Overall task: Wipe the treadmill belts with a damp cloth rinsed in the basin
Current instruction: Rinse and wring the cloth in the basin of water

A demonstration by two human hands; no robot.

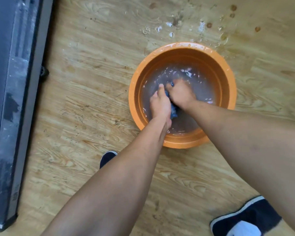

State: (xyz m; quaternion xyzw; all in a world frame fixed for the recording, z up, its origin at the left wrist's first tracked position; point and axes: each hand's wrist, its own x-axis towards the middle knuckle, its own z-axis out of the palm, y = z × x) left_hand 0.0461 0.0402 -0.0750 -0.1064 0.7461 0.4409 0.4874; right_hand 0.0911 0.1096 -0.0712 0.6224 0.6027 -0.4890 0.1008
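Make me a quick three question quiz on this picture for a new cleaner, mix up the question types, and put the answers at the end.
1. True or false: the left hand and the right hand both grip the blue cloth in the water.
2. Seen from the person, where is the treadmill relative to the orange basin? A. to the left. B. to the right. C. inside it.
3. Fill in near or far: the splashes on the floor lie beyond the basin's ___ rim.

Key: 1 true; 2 A; 3 far.
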